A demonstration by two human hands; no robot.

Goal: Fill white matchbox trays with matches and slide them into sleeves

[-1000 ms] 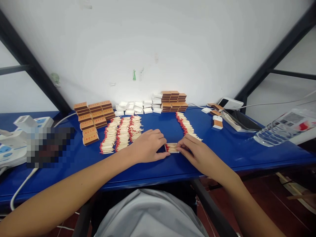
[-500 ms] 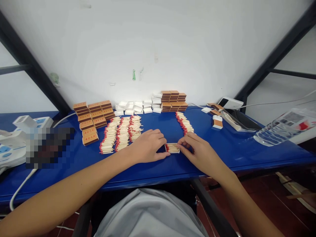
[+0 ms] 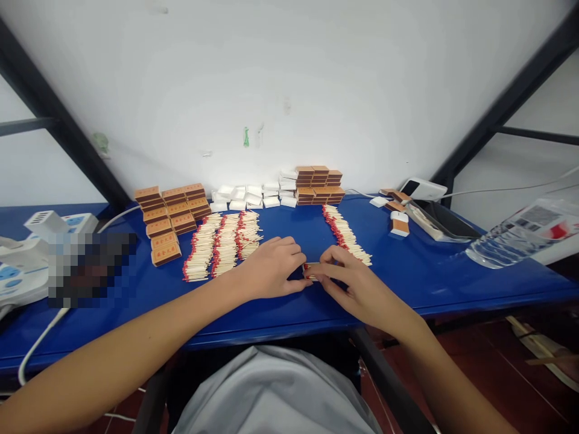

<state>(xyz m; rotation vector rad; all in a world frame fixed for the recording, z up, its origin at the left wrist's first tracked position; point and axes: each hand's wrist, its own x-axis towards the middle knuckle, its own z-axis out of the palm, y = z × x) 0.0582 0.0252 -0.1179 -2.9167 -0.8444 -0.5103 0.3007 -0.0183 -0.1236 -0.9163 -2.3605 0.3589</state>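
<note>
A small white matchbox tray (image 3: pixel 304 266) with red-tipped matches in it lies on the blue table between my hands. My left hand (image 3: pixel 274 265) grips its left end, thumb in front and fingers behind. Over the tray, my right hand (image 3: pixel 357 280) has its thumb and fingertips closed on the matches, covering most of them. A slanting row of matches (image 3: pixel 346 235) lies just behind my right hand. Three more rows of matches, a left one (image 3: pixel 202 247), a middle one (image 3: pixel 225 244) and a right one (image 3: pixel 248 234), lie beyond my left forearm.
Orange matchboxes (image 3: pixel 174 217) are piled at the back left. White trays (image 3: pixel 246 196) and stacked matchbox sleeves (image 3: pixel 319 185) stand along the wall. A plastic bottle (image 3: pixel 520 235) and a dark case (image 3: pixel 446 222) are at right; a power strip (image 3: pixel 27 259) is at left.
My right hand has shifted left, from the tray's right end to over the matches inside it, uncovering the near end of the row behind. My left hand stays in place.
</note>
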